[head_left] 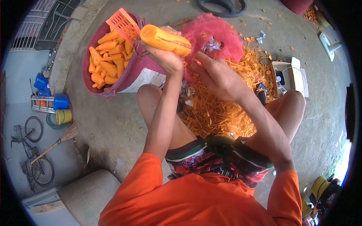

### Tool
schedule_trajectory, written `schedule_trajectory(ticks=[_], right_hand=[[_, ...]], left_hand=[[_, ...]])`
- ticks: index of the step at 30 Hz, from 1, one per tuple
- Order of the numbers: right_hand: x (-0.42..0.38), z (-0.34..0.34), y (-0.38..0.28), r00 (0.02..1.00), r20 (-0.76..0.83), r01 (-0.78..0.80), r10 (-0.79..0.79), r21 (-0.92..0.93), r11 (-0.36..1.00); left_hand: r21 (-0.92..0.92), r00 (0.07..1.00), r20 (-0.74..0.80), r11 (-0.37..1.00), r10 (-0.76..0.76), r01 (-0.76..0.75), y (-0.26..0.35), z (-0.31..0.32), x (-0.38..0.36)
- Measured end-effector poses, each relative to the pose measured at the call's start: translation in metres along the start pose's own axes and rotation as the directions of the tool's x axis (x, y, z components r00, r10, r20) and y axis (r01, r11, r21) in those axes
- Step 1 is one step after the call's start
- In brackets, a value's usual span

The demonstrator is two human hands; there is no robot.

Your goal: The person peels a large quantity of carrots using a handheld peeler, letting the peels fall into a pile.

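My left hand [166, 58] is closed around a thick peeled carrot [166, 39], which has a dark lengthwise groove. It is held above the near right rim of a pink tub [89, 77] filled with peeled carrots [109, 67]. My right hand [218, 77] grips a small tool with a pinkish-red handle [198, 63] just off the carrot's lower right end. The tool's working end is too small to make out. Beneath my right hand lies a large heap of carrot peelings [222, 113], between my legs.
A pink mesh sack [215, 32] lies behind the peelings. An orange slotted plastic piece [122, 24] sits at the tub's rim. An open cardboard box [290, 77] with a white cable stands right. A black tyre-like ring [222, 8] lies behind. A broom [56, 143] and bicycle [34, 150] are left.
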State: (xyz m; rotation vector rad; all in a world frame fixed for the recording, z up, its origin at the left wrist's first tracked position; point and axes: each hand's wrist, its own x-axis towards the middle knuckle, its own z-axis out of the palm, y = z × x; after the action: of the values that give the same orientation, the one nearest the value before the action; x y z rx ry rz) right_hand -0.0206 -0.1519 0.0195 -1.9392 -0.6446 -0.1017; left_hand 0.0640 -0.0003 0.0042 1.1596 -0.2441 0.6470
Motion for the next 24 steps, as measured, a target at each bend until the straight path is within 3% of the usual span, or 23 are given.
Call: schedule_trajectory(ticks=[13,17,23,24], right_hand=[[0.001,0.001,0.007,0.999,-0.021,0.032,-0.033,-0.063,0.997],[0.002,0.006,0.016,0.996,-0.049,0.073,-0.076,-0.057,0.996],[0.002,0.009,0.015,1.0,-0.003,0.012,-0.012,-0.07,0.997],[-0.004,0.015,0.033,0.996,-0.028,0.079,-0.083,-0.127,0.989]], left_hand=[[-0.033,0.999,0.003,0.999,0.042,-0.042,-0.003,0.0,-0.001],[-0.048,1.0,-0.002,0.999,0.009,-0.009,-0.001,0.001,-0.002],[-0.129,0.999,-0.032,0.991,-0.031,0.027,0.008,0.001,-0.006],[-0.172,0.999,-0.032,0.984,-0.044,0.038,0.009,0.0,-0.006]])
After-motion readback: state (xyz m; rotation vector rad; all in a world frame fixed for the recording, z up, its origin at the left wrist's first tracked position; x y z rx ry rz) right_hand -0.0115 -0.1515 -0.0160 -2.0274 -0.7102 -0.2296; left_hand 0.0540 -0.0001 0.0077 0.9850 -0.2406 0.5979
